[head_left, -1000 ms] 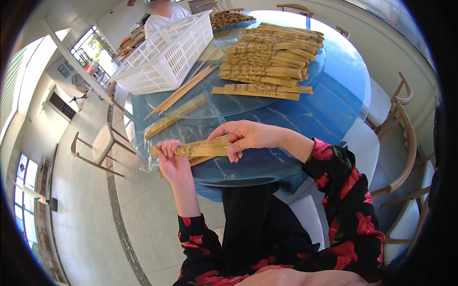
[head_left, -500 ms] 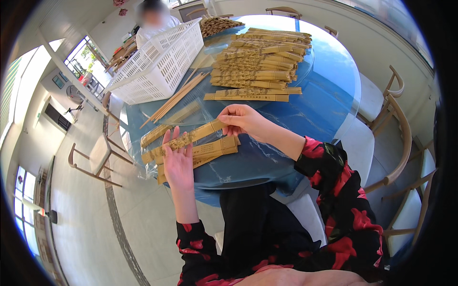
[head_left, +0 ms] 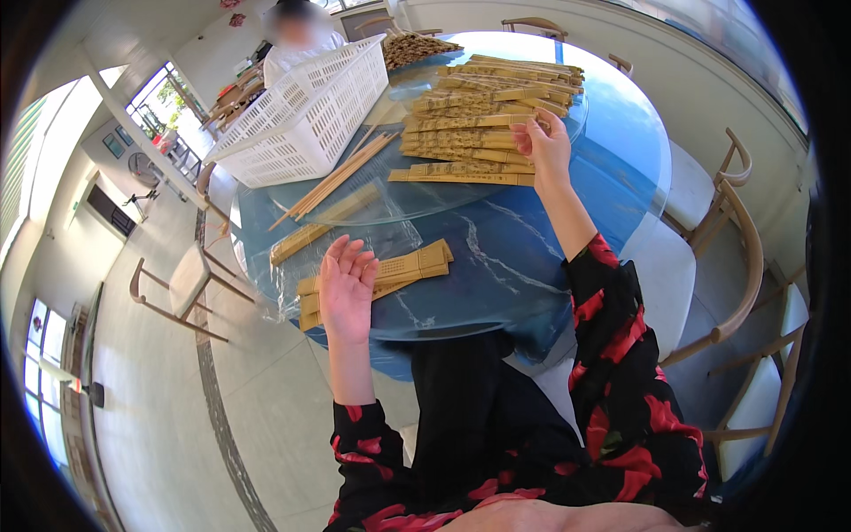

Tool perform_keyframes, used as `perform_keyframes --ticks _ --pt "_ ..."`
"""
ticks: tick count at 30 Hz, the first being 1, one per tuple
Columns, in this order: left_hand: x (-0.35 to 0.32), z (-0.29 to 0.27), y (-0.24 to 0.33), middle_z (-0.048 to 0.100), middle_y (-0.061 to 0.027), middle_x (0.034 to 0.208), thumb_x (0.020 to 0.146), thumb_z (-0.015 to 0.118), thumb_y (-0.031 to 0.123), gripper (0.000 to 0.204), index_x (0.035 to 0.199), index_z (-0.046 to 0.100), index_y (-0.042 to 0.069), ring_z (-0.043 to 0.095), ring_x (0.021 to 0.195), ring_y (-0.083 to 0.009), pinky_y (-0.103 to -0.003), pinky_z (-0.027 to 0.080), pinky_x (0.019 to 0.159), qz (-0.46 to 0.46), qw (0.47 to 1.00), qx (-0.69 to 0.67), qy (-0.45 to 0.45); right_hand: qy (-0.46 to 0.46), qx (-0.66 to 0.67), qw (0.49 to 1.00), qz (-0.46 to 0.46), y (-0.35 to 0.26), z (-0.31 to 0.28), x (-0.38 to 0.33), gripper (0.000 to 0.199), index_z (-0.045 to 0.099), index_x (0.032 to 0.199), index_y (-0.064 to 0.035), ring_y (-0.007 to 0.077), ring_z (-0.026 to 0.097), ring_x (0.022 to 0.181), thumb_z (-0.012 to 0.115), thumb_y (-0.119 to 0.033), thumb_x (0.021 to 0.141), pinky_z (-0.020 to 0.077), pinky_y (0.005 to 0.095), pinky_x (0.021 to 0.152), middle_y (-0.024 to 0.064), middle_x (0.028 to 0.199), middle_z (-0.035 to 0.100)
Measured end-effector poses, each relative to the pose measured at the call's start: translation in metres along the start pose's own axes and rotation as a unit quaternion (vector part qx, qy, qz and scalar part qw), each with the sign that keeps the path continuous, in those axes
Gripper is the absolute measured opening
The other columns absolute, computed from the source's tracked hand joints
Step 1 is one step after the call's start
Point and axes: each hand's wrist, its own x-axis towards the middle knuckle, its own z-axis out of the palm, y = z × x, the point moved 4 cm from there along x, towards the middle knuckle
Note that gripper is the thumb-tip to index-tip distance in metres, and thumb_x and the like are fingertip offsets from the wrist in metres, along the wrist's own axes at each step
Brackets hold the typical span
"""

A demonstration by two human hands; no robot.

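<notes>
Over the near left part of the table, my left hand (head_left: 348, 293) is open and holds nothing, its fingers loosely bent and apart. Beneath and beside it lie a few brown paper chopstick sleeves (head_left: 417, 266), fanned over one another. My right hand (head_left: 548, 151) reaches to the right end of a large pile of printed sleeves (head_left: 470, 137). Its thumb and fingers are pinched at the end of one sleeve (head_left: 496, 121) on the pile. The fingertips partly cover that end. Another sleeve bundle (head_left: 301, 241) lies in clear plastic beyond my left hand.
A white slotted plastic basket (head_left: 297, 133) stands at the far left, with loose wooden chopsticks (head_left: 341, 182) beside it. Another brown heap (head_left: 412, 49) lies farther back on the blue-covered round table (head_left: 496, 239). Wooden chairs (head_left: 740, 248) surround it. Someone (head_left: 306, 44) is beyond the basket.
My right hand has moved away and to the right, from near my left hand to the pile. The sleeve held between both hands has left my left hand, which has opened.
</notes>
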Motion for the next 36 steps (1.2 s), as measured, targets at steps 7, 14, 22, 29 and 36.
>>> perform_keyframes --ticks 7,14,22,29,36 --pt "-0.004 0.007 0.000 0.066 -0.0045 0.114 0.108 0.060 0.012 0.024 0.130 0.062 0.003 0.062 0.097 -0.0128 -0.027 0.052 0.092 0.017 0.994 0.103 -0.023 -0.152 -0.210 0.937 -0.232 0.005 0.027 -0.033 0.026 0.066 0.127 -0.0070 0.0163 0.068 0.079 0.060 -0.009 0.102 0.0528 0.0321 0.071 0.0066 0.094 0.074" --pt "-0.009 0.063 -0.014 0.066 -0.0047 0.111 0.086 0.078 -0.004 0.033 0.117 0.071 0.004 0.059 0.083 -0.0121 -0.026 0.050 0.073 0.086 0.812 0.572 -0.079 -0.553 -0.302 0.732 -0.260 0.014 0.054 -0.104 0.015 0.073 0.097 -0.0078 0.0278 0.065 0.099 0.073 -0.023 0.094 0.0522 0.0409 0.087 0.0060 0.093 0.069" --pt "-0.011 0.060 -0.014 0.069 -0.0087 0.115 0.087 0.077 -0.003 0.035 0.121 0.073 0.004 0.059 0.072 -0.0151 -0.030 0.052 0.070 0.103 0.768 0.630 -0.048 -0.645 -0.318 0.647 -0.256 0.021 0.056 -0.124 0.031 0.069 0.110 -0.0073 0.0315 0.061 0.111 0.078 -0.024 0.086 0.0494 0.0417 0.099 0.0088 0.108 0.068" --pt "-0.012 0.065 -0.017 0.070 -0.0097 0.112 0.089 0.074 -0.003 0.028 0.117 0.073 0.002 0.061 0.072 -0.0162 -0.030 0.052 0.070 0.118 0.736 0.664 -0.058 -0.637 -0.341 0.639 -0.263 0.017 0.057 -0.124 0.020 0.075 0.101 -0.0056 0.0334 0.066 0.099 0.071 -0.018 0.086 0.0533 0.0445 0.088 0.0100 0.096 0.072" --pt "-0.014 0.065 -0.016 0.071 -0.0118 0.110 0.091 0.074 0.002 0.020 0.110 0.073 0.001 0.066 0.081 -0.0238 -0.034 0.054 0.075 0.145 0.706 0.692 -0.038 -0.598 -0.320 0.685 -0.266 0.018 0.057 -0.123 0.017 0.078 0.095 -0.0073 0.0350 0.069 0.093 0.064 -0.016 0.090 0.0540 0.0454 0.082 0.0111 0.092 0.074"
